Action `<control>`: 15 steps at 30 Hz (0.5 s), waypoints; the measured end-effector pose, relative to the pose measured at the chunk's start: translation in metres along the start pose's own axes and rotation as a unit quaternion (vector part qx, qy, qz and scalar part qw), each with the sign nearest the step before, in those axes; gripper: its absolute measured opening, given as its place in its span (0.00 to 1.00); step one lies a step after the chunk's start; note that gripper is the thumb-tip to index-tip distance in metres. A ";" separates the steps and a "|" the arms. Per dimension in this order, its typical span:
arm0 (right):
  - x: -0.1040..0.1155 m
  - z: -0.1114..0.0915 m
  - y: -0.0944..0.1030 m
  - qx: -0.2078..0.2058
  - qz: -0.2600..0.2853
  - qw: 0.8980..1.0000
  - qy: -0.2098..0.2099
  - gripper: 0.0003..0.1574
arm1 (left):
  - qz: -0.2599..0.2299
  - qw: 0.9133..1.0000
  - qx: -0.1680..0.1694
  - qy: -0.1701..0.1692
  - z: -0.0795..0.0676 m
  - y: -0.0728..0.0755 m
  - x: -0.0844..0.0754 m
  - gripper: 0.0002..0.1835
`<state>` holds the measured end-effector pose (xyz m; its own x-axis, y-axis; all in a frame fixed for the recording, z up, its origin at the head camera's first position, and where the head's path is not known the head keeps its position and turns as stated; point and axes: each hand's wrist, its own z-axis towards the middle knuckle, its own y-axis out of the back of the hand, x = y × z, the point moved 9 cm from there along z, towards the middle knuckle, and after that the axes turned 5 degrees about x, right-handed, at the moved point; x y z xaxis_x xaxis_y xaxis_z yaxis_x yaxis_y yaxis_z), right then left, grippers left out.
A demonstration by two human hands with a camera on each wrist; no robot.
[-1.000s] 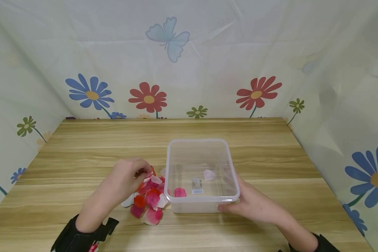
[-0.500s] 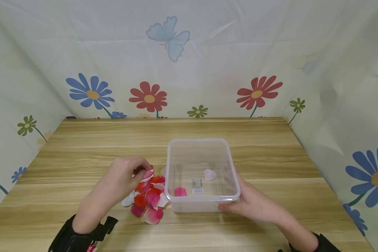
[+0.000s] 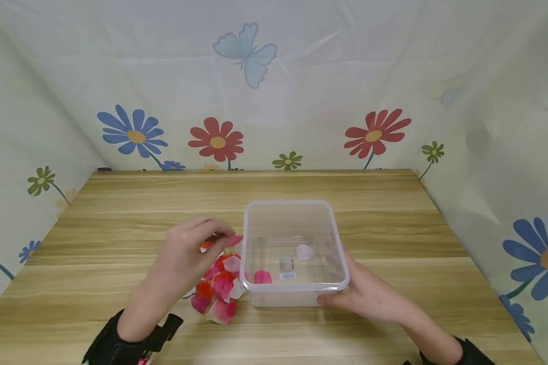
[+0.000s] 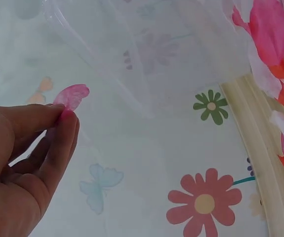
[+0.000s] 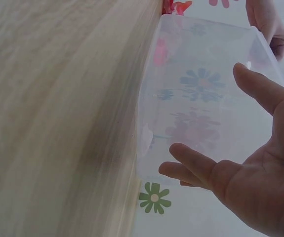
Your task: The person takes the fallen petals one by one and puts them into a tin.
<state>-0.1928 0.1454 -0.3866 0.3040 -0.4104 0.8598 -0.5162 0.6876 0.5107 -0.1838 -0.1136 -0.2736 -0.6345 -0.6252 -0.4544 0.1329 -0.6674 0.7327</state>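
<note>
My left hand (image 3: 184, 256) pinches a pink flower petal (image 3: 234, 241) between thumb and fingertips, just left of the clear plastic box. In the left wrist view this petal (image 4: 72, 96) sticks out beyond the fingertips. Beneath and beside the hand lies a pile of red, pink and white petals (image 3: 222, 286), partly covered by it. The lidless box (image 3: 297, 287) stands on the table with a pink petal (image 3: 262, 277) and a pale petal (image 3: 305, 252) inside. My right hand (image 3: 365, 291) holds the box's right front corner, its thumb on the front wall.
A wood-grain table (image 3: 164, 203) lies under everything. Behind it and at both sides hangs a white cloth (image 3: 310, 101) printed with flowers and a butterfly. Near the middle of the box shows a small rectangular label (image 3: 287, 268).
My left hand has lifted a pink petal off the pile and moved slightly right, towards the box's left rim. The right hand and the box stay put.
</note>
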 end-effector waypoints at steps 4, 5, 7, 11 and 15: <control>-0.001 0.000 0.000 0.002 0.005 1.000 -0.004 0.77 | -0.040 0.999 0.001 -0.021 0.002 -0.005 -0.011 0.15; -0.001 0.001 -0.001 0.003 0.009 1.000 -0.002 0.77 | -0.048 0.998 0.002 -0.028 0.003 -0.006 -0.014 0.15; 0.000 0.001 -0.001 0.005 0.010 1.000 -0.001 0.77 | -0.064 0.997 0.008 -0.042 0.003 -0.011 -0.020 0.14; 0.001 0.001 -0.002 0.009 0.016 1.000 0.006 0.78 | -0.080 0.994 0.025 -0.073 0.004 -0.023 -0.031 0.13; 0.002 0.001 -0.002 0.012 0.021 1.000 0.006 0.77 | -0.089 0.991 0.046 -0.084 0.005 -0.035 -0.035 0.12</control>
<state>-0.1920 0.1430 -0.3862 0.2916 -0.3745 0.8802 -0.5469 0.6897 0.4746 -0.1697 -0.0662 -0.2809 -0.7611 -0.4186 -0.4954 -0.0575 -0.7173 0.6944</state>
